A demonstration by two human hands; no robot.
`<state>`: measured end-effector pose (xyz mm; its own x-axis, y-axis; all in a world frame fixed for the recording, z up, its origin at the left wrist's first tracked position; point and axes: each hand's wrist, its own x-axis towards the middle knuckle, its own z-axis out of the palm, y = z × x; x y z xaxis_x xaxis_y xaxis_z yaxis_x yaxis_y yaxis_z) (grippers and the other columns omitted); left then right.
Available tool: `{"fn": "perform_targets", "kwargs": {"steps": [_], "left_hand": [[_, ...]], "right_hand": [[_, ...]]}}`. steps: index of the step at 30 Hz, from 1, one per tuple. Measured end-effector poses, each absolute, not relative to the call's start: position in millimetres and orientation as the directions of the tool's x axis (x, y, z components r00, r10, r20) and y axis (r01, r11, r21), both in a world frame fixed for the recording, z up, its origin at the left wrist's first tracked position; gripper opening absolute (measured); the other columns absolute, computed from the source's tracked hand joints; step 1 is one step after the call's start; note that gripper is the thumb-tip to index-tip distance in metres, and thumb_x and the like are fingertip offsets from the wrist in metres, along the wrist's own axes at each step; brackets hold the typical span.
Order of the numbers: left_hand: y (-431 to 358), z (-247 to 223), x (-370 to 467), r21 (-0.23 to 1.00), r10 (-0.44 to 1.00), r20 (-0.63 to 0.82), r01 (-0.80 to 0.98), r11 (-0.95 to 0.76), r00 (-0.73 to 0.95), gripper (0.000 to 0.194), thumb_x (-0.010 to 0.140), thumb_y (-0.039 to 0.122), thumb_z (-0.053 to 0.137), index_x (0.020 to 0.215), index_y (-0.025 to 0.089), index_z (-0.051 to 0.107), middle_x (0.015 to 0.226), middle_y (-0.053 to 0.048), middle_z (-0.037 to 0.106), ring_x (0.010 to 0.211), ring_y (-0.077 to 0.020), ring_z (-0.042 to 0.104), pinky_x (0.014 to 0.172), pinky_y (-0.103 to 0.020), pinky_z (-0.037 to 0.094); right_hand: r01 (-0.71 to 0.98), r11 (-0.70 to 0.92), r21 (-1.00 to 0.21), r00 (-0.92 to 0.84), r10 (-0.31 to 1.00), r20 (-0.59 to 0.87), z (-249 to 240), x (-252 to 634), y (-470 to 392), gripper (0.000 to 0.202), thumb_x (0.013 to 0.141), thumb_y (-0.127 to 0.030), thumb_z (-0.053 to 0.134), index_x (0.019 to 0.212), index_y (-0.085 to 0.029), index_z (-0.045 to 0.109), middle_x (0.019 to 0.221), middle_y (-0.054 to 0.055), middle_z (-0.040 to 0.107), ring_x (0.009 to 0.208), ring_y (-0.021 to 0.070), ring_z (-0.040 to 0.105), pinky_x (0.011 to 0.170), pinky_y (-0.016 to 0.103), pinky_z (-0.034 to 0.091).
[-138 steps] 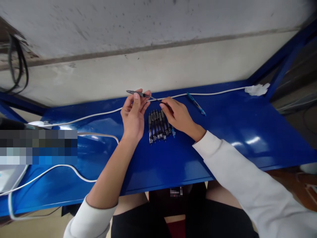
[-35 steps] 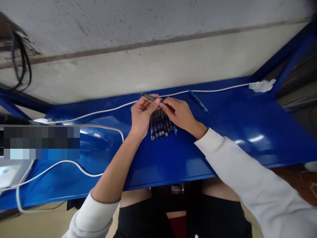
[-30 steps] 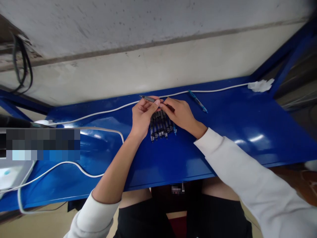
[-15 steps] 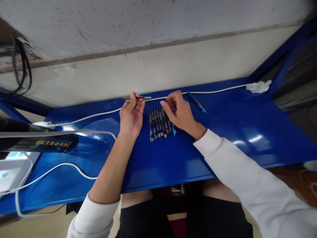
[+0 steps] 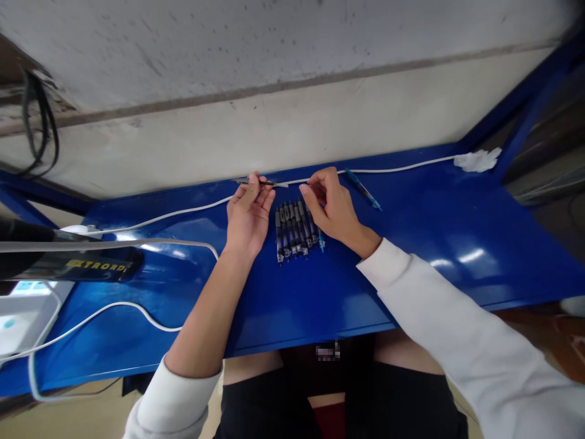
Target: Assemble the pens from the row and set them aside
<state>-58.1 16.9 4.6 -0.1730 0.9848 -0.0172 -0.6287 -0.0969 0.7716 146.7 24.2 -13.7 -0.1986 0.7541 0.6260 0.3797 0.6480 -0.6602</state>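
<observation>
- Above the blue table (image 5: 311,299): left hand (image 5: 249,219), pinching a slim dark pen part (image 5: 270,183) between thumb and fingers, pale end towards the other hand.
- Just right of that end: right hand (image 5: 336,207), fingers curled, thumb and forefinger narrowly parted.
- Below and between both hands: row of dark pens (image 5: 292,228), side by side.
- Beyond the right hand: blue pen (image 5: 363,191), lying slantwise, near the white cable (image 5: 402,169).

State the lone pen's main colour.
The lone pen is mainly blue, shown best in the head view.
</observation>
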Motion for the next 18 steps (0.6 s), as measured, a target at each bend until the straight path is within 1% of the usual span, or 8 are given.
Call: {"fn": "perform_targets", "kwargs": {"steps": [5,9,12,14,18], "left_hand": [[16,4,-56,0.788,0.987,-0.015,-0.609,-0.085,-0.158,0.014,0.096,0.032,0.095,0.1,0.024,0.084,0.108,-0.003,0.084,0.098,-0.0119,0.08,0.097,-0.023,0.063],[14,2,-52,0.824,0.988,0.041,-0.554,-0.116,-0.146,0.026,0.089,0.04,0.102,0.101,0.024,0.084,0.109,-0.002,0.084,0.096,-0.0122,0.08,0.096,-0.025,0.065],[12,1,-49,0.86,0.987,0.087,-0.491,-0.142,-0.135,0.031,0.09,0.045,0.101,0.107,0.026,0.083,0.109,-0.003,0.083,0.095,-0.0131,0.08,0.095,-0.028,0.066],[11,1,-47,0.868,0.986,0.102,-0.474,-0.152,-0.129,0.03,0.091,0.044,0.1,0.111,0.027,0.083,0.109,-0.003,0.083,0.095,-0.0135,0.08,0.094,-0.028,0.066],[10,1,-46,0.877,0.982,0.116,-0.449,-0.171,-0.147,0.027,0.093,0.043,0.098,0.111,0.028,0.083,0.109,-0.003,0.084,0.094,-0.0141,0.08,0.093,-0.028,0.067]], "right_hand": [[0.397,0.637,-0.661,-0.207,0.764,0.611,-11,148,25,0.028,0.121,-0.055,0.05,0.119,-0.027,0.051,0.097,0.003,0.069,0.079,0.0188,0.068,0.07,0.035,0.045],[0.434,0.659,-0.615,-0.295,0.749,0.594,-11,147,25,0.028,0.122,-0.053,0.049,0.114,-0.026,0.053,0.099,0.004,0.072,0.081,0.0198,0.067,0.073,0.035,0.045],[0.435,0.685,-0.584,-0.36,0.727,0.585,-12,147,26,0.027,0.123,-0.051,0.048,0.112,-0.027,0.055,0.101,0.004,0.071,0.084,0.0203,0.065,0.076,0.035,0.046],[0.433,0.691,-0.578,-0.377,0.722,0.58,-12,147,27,0.028,0.123,-0.051,0.048,0.113,-0.026,0.056,0.102,0.004,0.071,0.085,0.0201,0.064,0.077,0.035,0.046],[0.425,0.695,-0.58,-0.39,0.719,0.575,-12,149,27,0.028,0.123,-0.049,0.048,0.113,-0.025,0.058,0.103,0.004,0.07,0.087,0.0197,0.063,0.078,0.034,0.045]]}}
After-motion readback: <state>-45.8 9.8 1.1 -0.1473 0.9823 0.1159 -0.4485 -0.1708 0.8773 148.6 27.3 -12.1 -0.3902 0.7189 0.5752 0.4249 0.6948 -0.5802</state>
